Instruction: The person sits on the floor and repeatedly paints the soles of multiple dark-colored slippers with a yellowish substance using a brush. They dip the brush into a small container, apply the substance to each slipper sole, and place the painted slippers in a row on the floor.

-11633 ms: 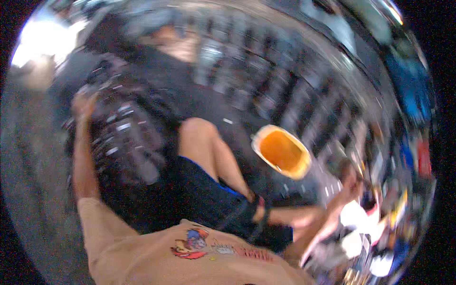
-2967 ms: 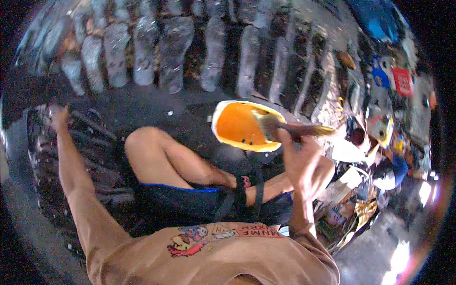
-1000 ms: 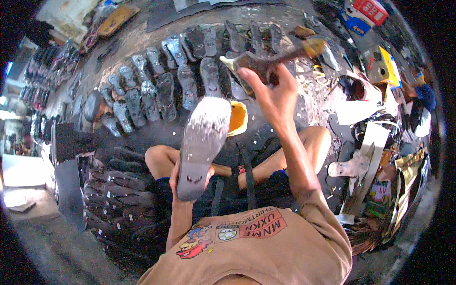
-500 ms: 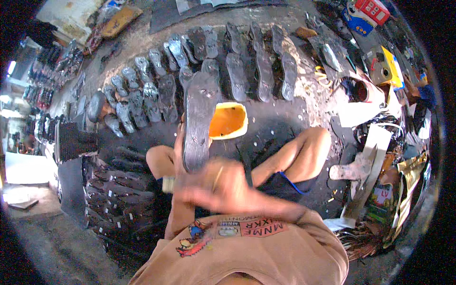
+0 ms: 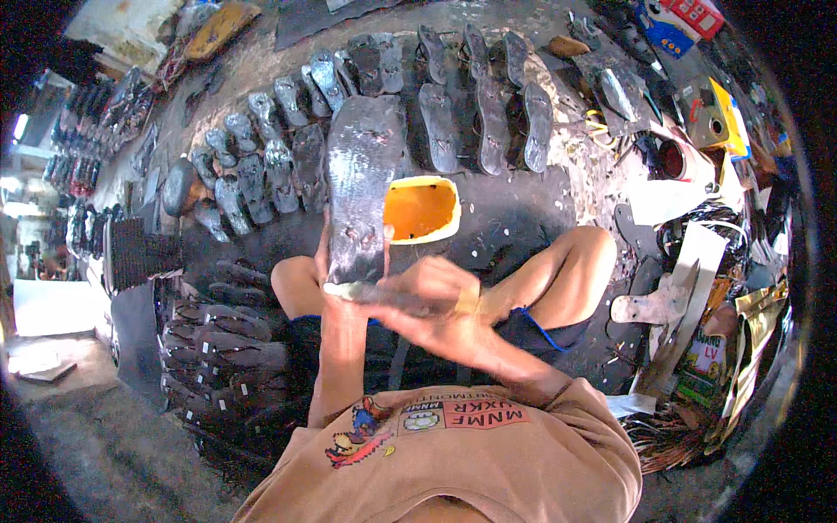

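A long black sandal sole (image 5: 362, 161) stands tilted up in front of me, its face wet and shiny. My left hand (image 5: 324, 248) grips it from behind, with fingers showing at both edges. Across its near end moves my right hand (image 5: 432, 292), blurred, with its fingers curled in. A pale, narrow tip (image 5: 342, 289) shows at the sole's near end beside that hand; what it belongs to cannot be made out. Just right of the sole is a cut-open yellow container (image 5: 455, 222), orange inside, partly hidden by the sole.
Rows of black soles (image 5: 493, 131) lie on the ground ahead. A stack of dark sandals (image 5: 218, 349) is at my left. To my right are a pale sole-shaped piece (image 5: 649, 305), a yellow box (image 5: 715, 118) and scraps. My bent knees flank the work.
The sole has turned and tipped, so its shiny wet face shows more broadly. My right hand has moved slightly right and away from my body, still blurred. The view has shifted a little.
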The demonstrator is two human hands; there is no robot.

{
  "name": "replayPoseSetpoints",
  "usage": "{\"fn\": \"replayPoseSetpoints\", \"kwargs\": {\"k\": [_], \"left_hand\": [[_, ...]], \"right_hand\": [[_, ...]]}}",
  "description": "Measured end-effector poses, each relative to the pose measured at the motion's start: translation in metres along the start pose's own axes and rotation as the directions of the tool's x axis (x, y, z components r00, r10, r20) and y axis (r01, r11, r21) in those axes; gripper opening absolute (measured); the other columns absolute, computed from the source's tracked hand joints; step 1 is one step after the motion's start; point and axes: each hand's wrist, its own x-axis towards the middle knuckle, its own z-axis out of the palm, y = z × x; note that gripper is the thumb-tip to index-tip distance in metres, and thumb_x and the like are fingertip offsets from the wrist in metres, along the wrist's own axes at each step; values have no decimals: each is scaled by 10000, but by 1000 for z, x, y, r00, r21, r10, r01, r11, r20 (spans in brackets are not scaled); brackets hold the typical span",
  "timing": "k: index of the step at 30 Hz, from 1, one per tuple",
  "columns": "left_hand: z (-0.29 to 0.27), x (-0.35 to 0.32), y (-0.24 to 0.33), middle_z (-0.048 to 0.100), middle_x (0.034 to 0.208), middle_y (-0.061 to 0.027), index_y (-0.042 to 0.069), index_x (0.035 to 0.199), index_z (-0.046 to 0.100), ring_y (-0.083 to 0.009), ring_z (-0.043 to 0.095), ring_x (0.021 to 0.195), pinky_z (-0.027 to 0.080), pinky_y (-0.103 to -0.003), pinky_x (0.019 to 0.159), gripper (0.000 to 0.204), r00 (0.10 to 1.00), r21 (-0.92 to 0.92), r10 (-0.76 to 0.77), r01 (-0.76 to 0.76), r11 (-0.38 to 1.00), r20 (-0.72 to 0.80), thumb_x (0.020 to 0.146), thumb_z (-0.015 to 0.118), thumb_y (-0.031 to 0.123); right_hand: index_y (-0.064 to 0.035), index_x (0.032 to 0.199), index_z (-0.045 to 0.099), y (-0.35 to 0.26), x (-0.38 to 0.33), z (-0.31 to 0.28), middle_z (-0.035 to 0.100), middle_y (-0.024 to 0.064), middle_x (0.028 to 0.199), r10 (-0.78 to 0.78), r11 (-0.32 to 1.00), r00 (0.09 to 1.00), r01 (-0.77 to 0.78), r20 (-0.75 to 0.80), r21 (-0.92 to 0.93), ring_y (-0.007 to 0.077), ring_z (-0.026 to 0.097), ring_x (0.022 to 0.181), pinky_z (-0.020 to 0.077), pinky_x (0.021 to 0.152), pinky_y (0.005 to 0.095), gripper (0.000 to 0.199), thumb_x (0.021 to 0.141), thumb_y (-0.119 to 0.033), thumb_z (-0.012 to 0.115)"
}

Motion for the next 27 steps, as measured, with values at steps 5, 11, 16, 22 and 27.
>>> {"fn": "replayPoseSetpoints", "kwargs": {"k": [5,11,16,22,27], "left_hand": [[19,2,-18,666,1310,-122,86,1412,572,-259,676,1150,575,-426,990,414,928,728,366,-203,654,-69,1086,497,329],[19,9,-20,651,1312,-80,117,1438,547,-185,677,1101,574,-359,949,445,950,234,300,-311,921,82,1093,488,391],[39,-4,24,616,1383,-55,104,1454,557,-176,630,1174,508,-343,1014,439,887,397,446,-369,841,-120,1099,479,351],[-9,-41,305,715,1126,-39,49,1319,643,-210,685,979,549,-381,873,411,439,790,890,-498,357,-125,996,691,299],[-246,-102,461,713,1157,-51,166,1317,657,-255,659,1033,555,-473,900,325,274,610,698,-344,714,-662,997,614,132]], "right_hand": [[-66,856,761,18,66,-29,747,58,813,253,945,930,-297,-266,-140,167,720,725,588,646,348,103,849,-154,813],[-52,882,767,-1,46,2,735,80,761,339,935,928,-314,-156,164,167,710,706,577,649,365,168,875,-213,812],[-54,877,740,-2,66,17,700,64,750,198,980,941,-199,273,-26,184,666,662,517,579,351,213,817,-204,879],[43,1071,709,30,37,-25,733,104,975,616,740,736,-663,-281,-114,191,656,844,537,769,345,273,909,-160,796],[124,1278,620,73,26,-30,682,209,1210,601,597,718,-695,-351,-401,256,625,1030,507,940,384,544,942,-277,771]]}}
